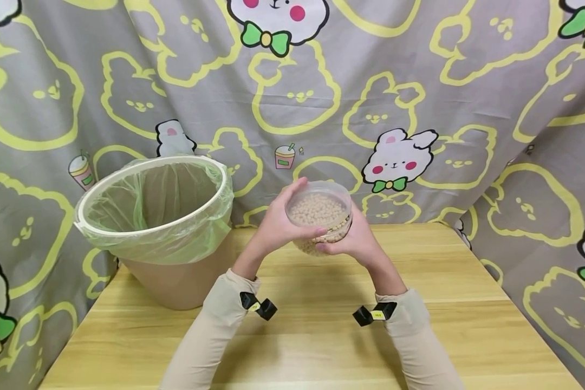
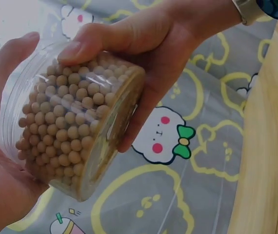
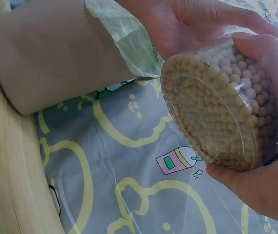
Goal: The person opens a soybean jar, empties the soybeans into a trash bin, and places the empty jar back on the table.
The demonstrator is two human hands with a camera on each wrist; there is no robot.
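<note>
A clear round plastic jar (image 1: 320, 214), filled with small round tan beads or beans, is held up above the table between both hands. The left hand (image 1: 277, 221) grips its left side, thumb across the front and a finger up at the rim. From the right, the right hand (image 1: 362, 236) holds the jar lower down, its thumb also on the front. In the left wrist view the beads (image 2: 63, 117) press against the jar's wall, and the jar is tilted. The right wrist view shows the jar's round base (image 3: 207, 122), with right fingers reaching to its edge.
A tan trash bin (image 1: 175, 281) with a white rim ring and a green plastic liner (image 1: 195, 238) stands at the table's back left. The wooden table (image 1: 312, 336) lies beneath the hands. A grey cartoon-print curtain (image 1: 214, 103) hangs behind and at both sides.
</note>
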